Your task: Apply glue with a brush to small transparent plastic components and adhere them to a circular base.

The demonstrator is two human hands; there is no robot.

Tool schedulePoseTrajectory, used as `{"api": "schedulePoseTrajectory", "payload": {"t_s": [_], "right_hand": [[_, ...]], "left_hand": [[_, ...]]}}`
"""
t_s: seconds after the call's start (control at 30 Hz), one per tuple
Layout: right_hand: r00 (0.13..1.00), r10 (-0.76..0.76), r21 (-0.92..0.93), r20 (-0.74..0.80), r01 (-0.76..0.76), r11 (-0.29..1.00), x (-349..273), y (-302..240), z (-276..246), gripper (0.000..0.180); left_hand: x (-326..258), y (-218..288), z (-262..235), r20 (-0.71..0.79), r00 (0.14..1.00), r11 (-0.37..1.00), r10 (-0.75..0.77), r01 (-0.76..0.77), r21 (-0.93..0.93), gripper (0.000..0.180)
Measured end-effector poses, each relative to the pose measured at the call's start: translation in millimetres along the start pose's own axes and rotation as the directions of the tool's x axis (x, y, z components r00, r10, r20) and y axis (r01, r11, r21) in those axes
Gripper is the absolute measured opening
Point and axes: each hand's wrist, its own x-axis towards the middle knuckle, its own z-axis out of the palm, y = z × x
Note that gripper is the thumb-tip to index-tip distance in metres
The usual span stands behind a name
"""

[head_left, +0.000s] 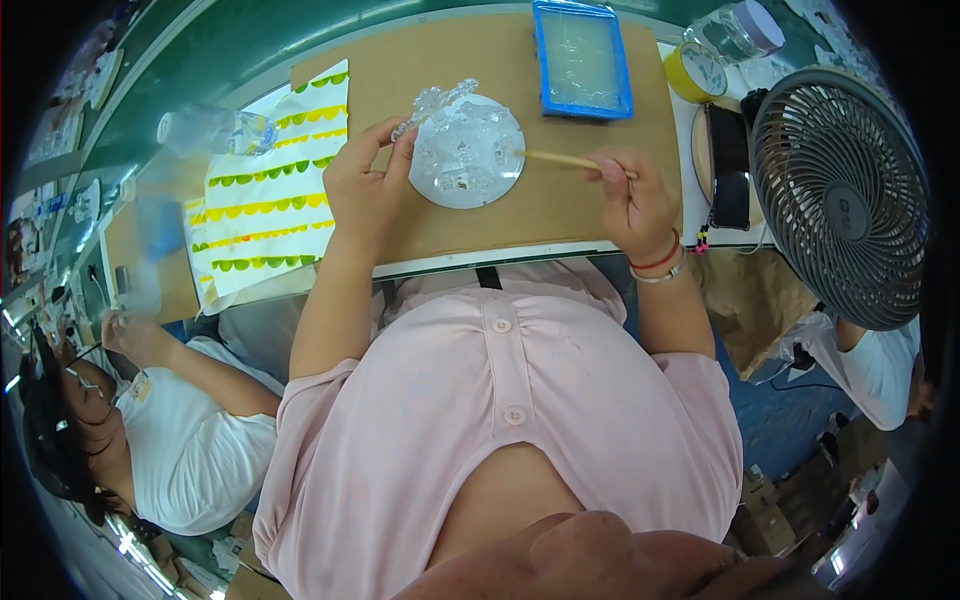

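Observation:
My left hand (370,172) pinches a clear, beaded-looking ornament (436,102) between thumb and fingers. It hangs over the upper left rim of a white round plate (468,202). Clear, shiny small pieces (462,150) lie on that plate, too fine to name one by one. From the right, my right hand (637,198) grips a thin wooden stick (565,158) between thumb and fingers, and its tip reaches the plate's right edge. Whether the tip touches anything there I cannot tell.
A cardboard sheet (590,215) covers the table. Behind stands a blue-rimmed tray (543,65); to the right are a yellow tape roll (697,72), lidded jar (722,38), phone (729,165) and fan (840,200). Left are a patterned cloth (270,222), bottle (215,133) and co-worker (195,430).

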Motion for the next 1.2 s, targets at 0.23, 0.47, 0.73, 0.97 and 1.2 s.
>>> {"api": "schedulePoseTrajectory", "payload": {"t_s": [0.23,0.47,0.73,0.97,1.2], "right_hand": [[0.999,0.032,-0.038,-0.037,-0.033,0.999,-2,-7,2,0.006],[0.991,-0.118,-0.031,0.058,0.12,0.992,-14,-20,2,0.008],[0.998,-0.052,0.026,0.045,0.051,0.998,-17,-19,-2,0.009],[1.0,-0.017,0.007,0.023,0.017,1.0,-22,-18,-1,0.01],[0.999,-0.025,-0.012,0.045,0.026,1.0,-21,-23,-1,0.01]], "left_hand": [[-3,-1,2,-0.029,0.999,0.999,0.045,-0.045,-0.015,0.016],[-6,2,0,-0.019,0.999,0.999,0.044,-0.043,0.01,0.017],[4,8,-15,0.161,0.984,0.997,-0.07,0.071,0.0,0.024],[39,24,-39,0.579,0.811,0.983,-0.084,0.161,-0.083,0.056],[60,22,-38,0.621,0.761,0.982,0.186,-0.172,-0.084,0.079]]}}
